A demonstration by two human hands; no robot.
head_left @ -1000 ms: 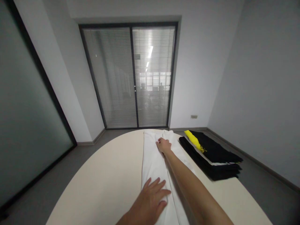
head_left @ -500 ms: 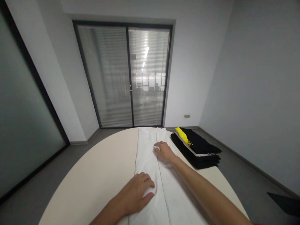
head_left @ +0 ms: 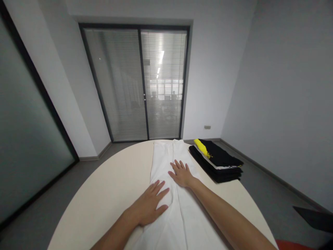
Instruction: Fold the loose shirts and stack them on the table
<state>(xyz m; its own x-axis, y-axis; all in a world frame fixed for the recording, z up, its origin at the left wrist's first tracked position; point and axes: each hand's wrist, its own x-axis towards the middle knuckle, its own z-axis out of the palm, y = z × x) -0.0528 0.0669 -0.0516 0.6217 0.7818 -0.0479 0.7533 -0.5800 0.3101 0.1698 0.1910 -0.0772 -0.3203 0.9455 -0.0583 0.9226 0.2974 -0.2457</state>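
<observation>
A long white garment [head_left: 166,163] lies lengthwise down the middle of a cream oval table [head_left: 114,184], folded into a narrow strip with a seam along its centre. My left hand [head_left: 149,205] rests flat on its left half, fingers spread and pointing away from me. My right hand [head_left: 182,173] lies flat on the right half a little farther out, fingers stretched. Neither hand holds anything.
A stack of folded black clothes with a yellow patch [head_left: 217,159] sits at the table's far right edge. Beyond the table are a grey floor, glass sliding doors with blinds [head_left: 140,83] and plain walls. A dark object [head_left: 314,218] shows at the lower right.
My right hand slid back toward me along the garment and opened flat from a pinch. My left hand went from curled to flat. The camera view tilted slightly.
</observation>
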